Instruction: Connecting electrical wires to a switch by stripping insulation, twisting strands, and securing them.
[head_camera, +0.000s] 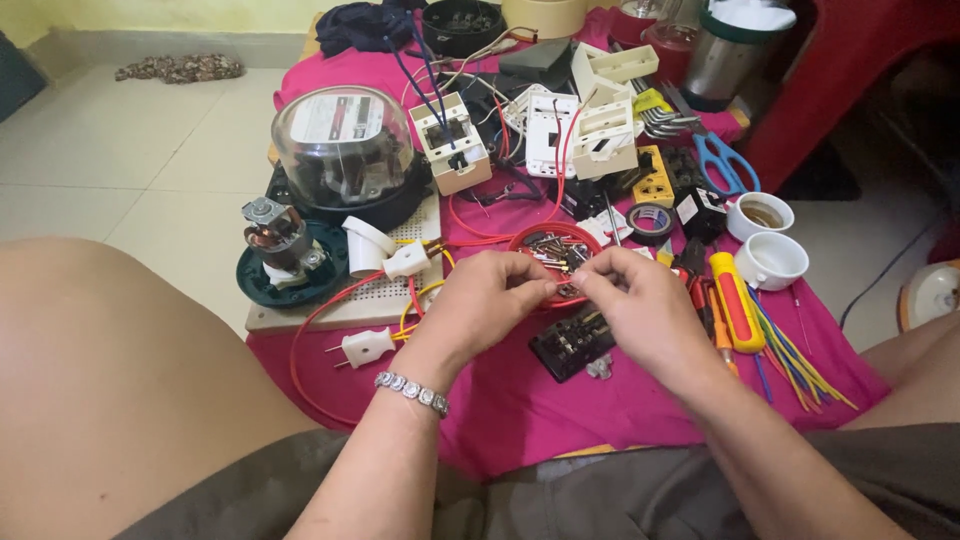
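1. Small metal part (567, 291), dark and hard to make out, sits pinched between the fingertips of both hands, just over the near rim of a round red plastic dish (592, 236) full of screws and small metal bits.
2. Left hand (480, 300), a beaded silver bracelet (412, 392) on its wrist, curls its thumb and forefinger closed on the part from the left.
3. Right hand (640, 305) meets it from the right, fingertips clenched on the same part; what kind of part it is cannot be told.
4. Below the hands a black rectangular switch block (570, 345) lies on the magenta cloth (520, 410) that covers the low table.
5. Left of the hands, a white two-pin plug (365, 347) with red and yellow wires rests beside a pale perforated board (350, 300).
6. Right of the hands lies a screwdriver with a red and yellow handle (735, 300), near two white ceramic lamp holders (768, 260).
7. Farther back stands a glass-domed electricity meter (343, 150); blue-handled scissors (722, 160) lie to the right.
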